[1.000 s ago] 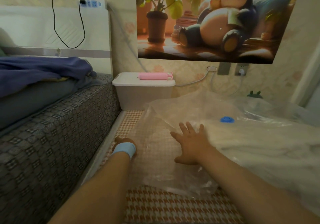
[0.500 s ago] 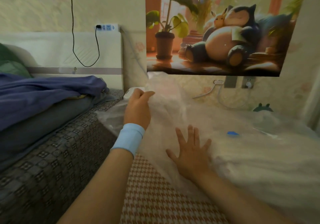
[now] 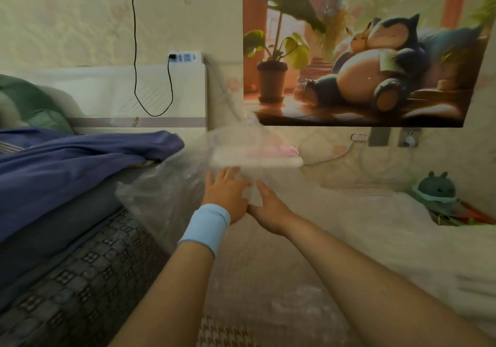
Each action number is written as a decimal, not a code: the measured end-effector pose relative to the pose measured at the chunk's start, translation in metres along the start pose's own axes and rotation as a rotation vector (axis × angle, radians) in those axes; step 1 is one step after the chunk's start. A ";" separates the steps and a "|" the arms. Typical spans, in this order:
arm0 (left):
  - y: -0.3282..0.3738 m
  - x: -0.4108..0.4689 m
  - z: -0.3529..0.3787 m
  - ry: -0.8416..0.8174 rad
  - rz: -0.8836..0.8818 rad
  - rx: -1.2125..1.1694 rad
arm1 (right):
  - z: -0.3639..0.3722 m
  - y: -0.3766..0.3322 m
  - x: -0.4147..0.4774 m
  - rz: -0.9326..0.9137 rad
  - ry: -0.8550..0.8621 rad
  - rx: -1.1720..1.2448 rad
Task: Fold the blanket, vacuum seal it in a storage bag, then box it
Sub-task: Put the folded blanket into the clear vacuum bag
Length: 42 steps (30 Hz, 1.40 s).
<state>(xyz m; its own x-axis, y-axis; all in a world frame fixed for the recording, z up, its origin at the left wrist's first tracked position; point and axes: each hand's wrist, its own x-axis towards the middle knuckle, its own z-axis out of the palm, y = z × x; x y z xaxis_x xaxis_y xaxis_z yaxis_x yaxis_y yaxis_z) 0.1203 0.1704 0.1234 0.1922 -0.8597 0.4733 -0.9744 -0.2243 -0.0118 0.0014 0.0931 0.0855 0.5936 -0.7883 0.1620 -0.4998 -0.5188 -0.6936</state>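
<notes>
The clear plastic storage bag (image 3: 166,199) lies over the floor mat, its loose end raised and blurred in front of me. A white blanket (image 3: 362,234) fills the bag's right part. My left hand (image 3: 228,193), with a light blue wristband, lies on the raised plastic with straight fingers. My right hand (image 3: 268,207) is beside it, touching it, fingers stretched forward against the same flap. Behind the plastic stands the white storage box (image 3: 284,161) with a pink pump (image 3: 284,151) on its lid, both seen through the film.
A bed with a patterned mattress side (image 3: 80,279) and a purple cover (image 3: 67,158) runs along the left. A small green plush toy (image 3: 434,188) sits by the wall at right. Wall sockets (image 3: 408,138) and a cable are under the poster.
My left hand came up off the mat and carried the bag's edge up and over. My right hand slid forward to meet it. The view has tilted upward.
</notes>
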 end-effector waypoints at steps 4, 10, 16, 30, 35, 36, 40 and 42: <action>0.000 -0.023 0.032 -0.418 -0.065 -0.017 | -0.010 0.016 -0.040 0.270 -0.148 -0.800; 0.032 -0.050 0.077 -1.030 -0.203 -0.294 | -0.010 0.058 -0.076 0.452 -0.321 -0.905; 0.023 -0.069 0.110 -1.107 -0.225 -0.085 | -0.013 0.074 -0.090 0.251 -0.419 -0.444; -0.002 -0.059 0.131 -0.810 -0.405 0.229 | 0.017 0.094 -0.116 0.218 -0.437 -0.909; 0.029 -0.055 0.123 -0.597 -0.136 -0.153 | 0.044 0.139 -0.088 0.210 -0.517 -0.858; 0.033 -0.057 0.125 -0.634 -0.115 -0.252 | 0.047 0.143 -0.084 0.201 -0.511 -0.844; 0.046 -0.070 0.131 -0.874 -0.029 -0.252 | 0.044 0.139 -0.072 0.150 -0.473 -0.854; 0.050 -0.072 0.130 -0.974 -0.003 -0.137 | 0.030 0.126 -0.072 0.077 -0.425 -0.941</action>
<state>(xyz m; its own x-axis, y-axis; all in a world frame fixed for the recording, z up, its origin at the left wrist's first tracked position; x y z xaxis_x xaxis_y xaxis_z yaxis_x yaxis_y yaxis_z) 0.0725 0.1610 -0.0256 0.1470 -0.8754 -0.4605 -0.9670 -0.2252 0.1195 -0.0858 0.0941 -0.0345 0.6212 -0.7436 -0.2473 -0.7286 -0.6642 0.1671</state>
